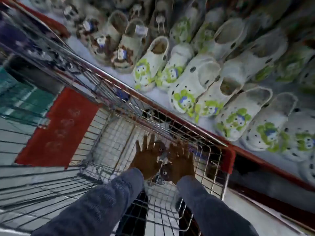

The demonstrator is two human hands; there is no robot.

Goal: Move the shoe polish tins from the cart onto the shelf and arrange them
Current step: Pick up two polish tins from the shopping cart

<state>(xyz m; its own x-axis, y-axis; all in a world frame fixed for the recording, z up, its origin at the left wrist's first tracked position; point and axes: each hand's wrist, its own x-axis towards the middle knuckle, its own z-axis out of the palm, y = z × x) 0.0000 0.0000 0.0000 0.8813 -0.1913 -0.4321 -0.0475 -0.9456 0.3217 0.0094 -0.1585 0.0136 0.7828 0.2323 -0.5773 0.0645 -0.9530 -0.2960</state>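
Hands were both down in the wire cart (211, 169), and the head view was smeared with motion blur, so fine detail was hard to call. The left hand (146, 159) lay flat with fingers (144, 142) spread apart, pointing toward twelve o'clock; the right hand (181, 160) mirrored it just beside, fingers splayed as well, neither visibly clamped on anything. Between the two palms sat the dark shoe polish tins (165, 172), round and flat, one showing at six o'clock of the gap near the wrists, another peeking at the left hand's two o'clock. That was the relation that mattered: the tins lay in the gap and partly under the palms, about equally near both hands, and being round they offered no long axis to line up with. The shelf (95, 53) ran diagonally across from eleven o'clock to four o'clock, crowded with white clogs (192, 86), right beside the cart's red rim. No tin appeared on the shelf yet, I judged.
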